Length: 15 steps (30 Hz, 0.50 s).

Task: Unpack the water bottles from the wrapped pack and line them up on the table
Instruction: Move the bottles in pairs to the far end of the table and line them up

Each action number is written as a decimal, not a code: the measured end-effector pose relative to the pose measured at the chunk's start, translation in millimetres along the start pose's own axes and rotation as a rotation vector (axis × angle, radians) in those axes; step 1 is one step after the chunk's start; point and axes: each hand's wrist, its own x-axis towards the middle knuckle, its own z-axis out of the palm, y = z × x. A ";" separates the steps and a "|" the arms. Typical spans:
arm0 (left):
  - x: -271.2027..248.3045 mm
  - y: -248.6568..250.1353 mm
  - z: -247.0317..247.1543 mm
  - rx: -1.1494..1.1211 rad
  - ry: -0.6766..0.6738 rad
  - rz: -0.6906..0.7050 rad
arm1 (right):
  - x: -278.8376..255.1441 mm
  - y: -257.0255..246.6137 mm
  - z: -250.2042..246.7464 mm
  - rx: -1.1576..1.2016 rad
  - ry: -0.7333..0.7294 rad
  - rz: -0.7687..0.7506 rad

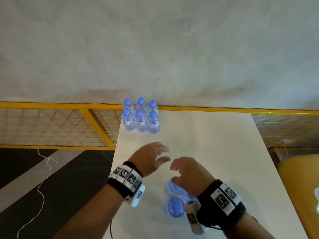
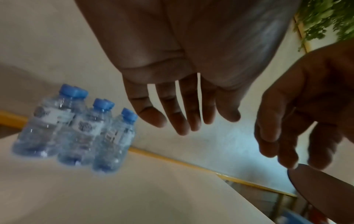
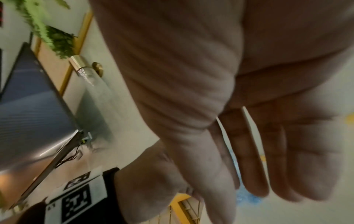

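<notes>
Take the table [image 1: 215,144] as your landmark. At its far left corner six bottles [image 1: 140,116] stand upright in two rows of three, touching one another, blue caps up. Nearer you, over the table's middle, your left hand [image 1: 150,157] hovers with fingers [image 2: 180,115] spread and relaxed, holding nothing. Just right of it, your right hand [image 1: 188,175] is likewise loose and empty, fingers slightly bent, poised above a second cluster [image 1: 176,199] of blue-capped bottles at the table's near edge; whether wrap still covers them is unclear.

bare table [image 1: 207,144] right of six bottles [image 1: 140,116]
</notes>
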 end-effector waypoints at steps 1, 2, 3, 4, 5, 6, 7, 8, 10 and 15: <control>-11.1 8.2 13.8 -0.024 -0.029 0.024 | -13.1 -0.9 3.4 -0.030 -0.038 0.023; -21.6 16.4 26.0 -0.047 -0.056 0.031 | -24.1 -2.3 7.8 -0.068 -0.070 0.041; -29.8 22.1 37.1 -0.060 -0.086 0.027 | -33.5 -4.0 12.3 -0.104 -0.099 0.053; -37.2 29.1 45.7 -0.061 -0.124 0.014 | -42.1 -4.8 19.6 -0.136 -0.124 0.054; -42.7 34.6 53.6 -0.051 -0.164 0.002 | -49.4 -5.4 28.3 -0.172 -0.142 0.048; -46.1 39.0 60.2 -0.032 -0.202 -0.014 | -54.2 -4.8 38.4 -0.221 -0.151 0.040; -48.6 42.6 65.9 -0.014 -0.235 -0.041 | -58.8 -3.0 51.0 -0.264 -0.147 0.041; -49.5 46.0 70.1 0.006 -0.260 -0.078 | -62.8 -2.1 62.9 -0.283 -0.130 0.060; -48.3 50.3 75.4 0.053 -0.279 -0.158 | -70.0 -1.1 81.3 -0.292 -0.095 0.090; -48.7 59.4 81.9 0.204 -0.268 -0.214 | -89.1 -13.2 95.4 -0.392 -0.027 0.042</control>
